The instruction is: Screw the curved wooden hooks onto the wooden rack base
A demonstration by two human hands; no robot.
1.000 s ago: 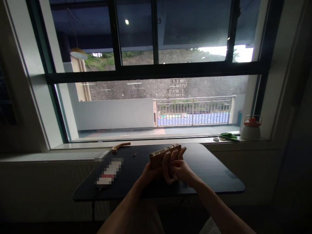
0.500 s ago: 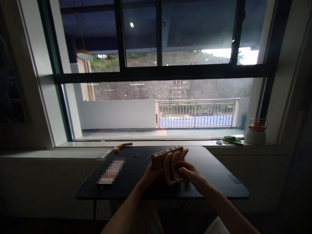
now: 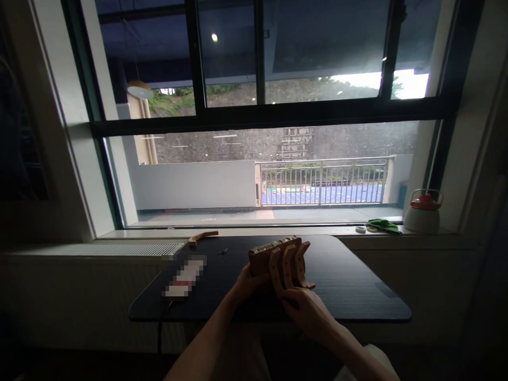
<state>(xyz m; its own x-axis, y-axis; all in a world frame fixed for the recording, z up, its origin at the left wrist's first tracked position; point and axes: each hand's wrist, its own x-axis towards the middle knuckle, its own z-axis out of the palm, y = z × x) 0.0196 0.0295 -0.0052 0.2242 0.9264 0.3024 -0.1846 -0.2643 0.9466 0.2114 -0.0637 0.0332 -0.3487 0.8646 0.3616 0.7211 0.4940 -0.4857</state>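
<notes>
Above the dark table, a brown wooden block (image 3: 260,260) is held tilted, with a row of ridges along its top edge. Three bent wooden pieces (image 3: 288,267) stand side by side against its right face, small dark holes showing in them. My left hand (image 3: 246,284) is closed around the block's lower left side, some fingers hidden behind it. The fingers of my right hand (image 3: 305,308) are closed at the lower ends of the bent pieces; the fingertips are partly hidden. A separate bent wooden piece (image 3: 204,236) lies at the table's far left edge.
Small dark bits like screws (image 3: 223,251) lie on the table (image 3: 349,286). A blurred-out flat object (image 3: 184,278) with a cable is at left. On the windowsill are a white kettle-like pot (image 3: 421,216), a green cloth-like item (image 3: 383,226) and tape-like rings (image 3: 360,229).
My right hand has moved down from the middle of the bent pieces to their lower ends, uncovering the rightmost piece. My left hand keeps its hold. The view has shifted slightly.
</notes>
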